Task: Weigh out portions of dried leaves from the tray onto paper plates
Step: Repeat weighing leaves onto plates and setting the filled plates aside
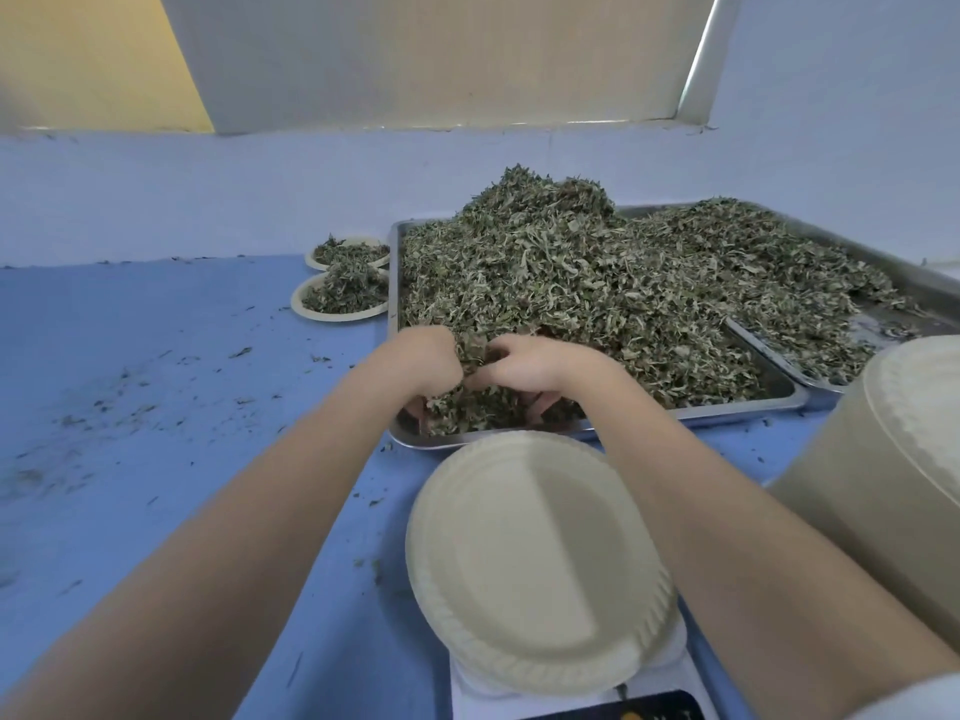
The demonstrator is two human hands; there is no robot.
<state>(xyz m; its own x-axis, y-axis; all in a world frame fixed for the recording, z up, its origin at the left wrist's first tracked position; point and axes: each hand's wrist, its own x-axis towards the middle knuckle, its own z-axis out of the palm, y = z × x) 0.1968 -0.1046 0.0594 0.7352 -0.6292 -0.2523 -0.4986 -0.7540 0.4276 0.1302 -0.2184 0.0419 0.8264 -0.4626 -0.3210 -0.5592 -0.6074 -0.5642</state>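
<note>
A steel tray (743,403) holds a high heap of dried green leaves (561,272). At its near left corner my left hand (426,363) and my right hand (530,366) dig into the heap, fingers curled round a clump of leaves between them. In front of the tray an empty paper plate (535,558) lies on a white scale (582,698). Two paper plates with leaf portions (343,296) (349,252) stand left of the tray.
A second steel tray (930,283) with more leaves sits at the right, overlapping the first. A tall stack of paper plates (893,459) stands at the right edge. Leaf crumbs litter the blue tabletop (130,381). A wall rises behind.
</note>
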